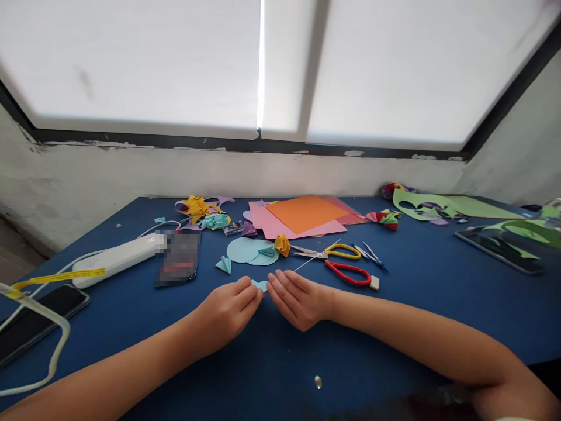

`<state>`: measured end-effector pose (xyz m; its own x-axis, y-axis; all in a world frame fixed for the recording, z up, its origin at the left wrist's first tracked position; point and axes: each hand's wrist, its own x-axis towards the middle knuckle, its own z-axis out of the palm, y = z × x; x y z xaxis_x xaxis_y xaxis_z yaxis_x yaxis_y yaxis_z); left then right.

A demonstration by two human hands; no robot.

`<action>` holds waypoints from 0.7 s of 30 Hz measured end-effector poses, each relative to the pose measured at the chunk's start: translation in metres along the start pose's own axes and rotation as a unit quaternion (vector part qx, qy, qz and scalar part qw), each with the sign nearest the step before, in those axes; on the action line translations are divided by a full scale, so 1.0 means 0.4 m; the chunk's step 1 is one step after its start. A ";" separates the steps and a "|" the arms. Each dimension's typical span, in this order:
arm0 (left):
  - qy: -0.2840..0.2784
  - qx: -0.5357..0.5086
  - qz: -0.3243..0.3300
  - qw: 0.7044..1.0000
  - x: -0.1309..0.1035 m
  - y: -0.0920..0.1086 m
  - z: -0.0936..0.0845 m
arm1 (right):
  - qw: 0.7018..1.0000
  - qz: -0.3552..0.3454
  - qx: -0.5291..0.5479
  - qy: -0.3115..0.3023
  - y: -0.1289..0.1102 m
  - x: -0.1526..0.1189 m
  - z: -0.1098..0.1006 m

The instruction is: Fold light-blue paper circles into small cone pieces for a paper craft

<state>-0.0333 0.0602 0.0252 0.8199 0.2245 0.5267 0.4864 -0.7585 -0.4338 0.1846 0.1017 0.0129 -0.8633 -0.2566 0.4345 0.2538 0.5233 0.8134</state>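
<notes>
Light-blue paper piece (259,285) held over a blue tabletop (245,380)

From where I stand, the small piece sits between the person's two hands, near the middle of the tabletop. The left hand (230,307) pinches one end of it between thumb and fingers; the right hand (300,299) has its fingertips closed on the other end. A thin white stick (316,255) runs out from behind the right hand, and I can't tell whether the hand touches it.

Just beyond lie light-blue paper circles (240,250), overlapping, with one folded cone (266,251) on them and another cone (223,265) beside them. A yellow paper fold (282,245) lies at their right.

Further back, next to a purple fold (249,228), is what looks like a small clear packet (233,228); its contents are too small to make out. Scissors (347,273) with one yellow and one red handle loop lie beyond the right hand, a white block (374,283) just beside the red loop.
</notes>
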 end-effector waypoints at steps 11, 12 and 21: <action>0.033 0.083 0.031 0.996 0.008 0.007 -0.017 | 0.999 0.026 0.000 -0.022 -0.025 0.009 0.002; 0.034 0.081 0.032 0.996 0.008 0.008 -0.018 | 0.999 0.029 -0.001 -0.022 -0.024 0.009 0.000; 0.043 0.047 0.014 0.998 0.000 0.008 -0.012 | 0.998 0.061 0.000 0.009 -0.021 0.011 -0.014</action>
<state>-0.0332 0.0545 0.0273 0.8069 0.1472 0.5720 0.4922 -0.7028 -0.5135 0.1811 0.0917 0.0102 -0.8180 -0.2057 0.5372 0.3564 0.5517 0.7540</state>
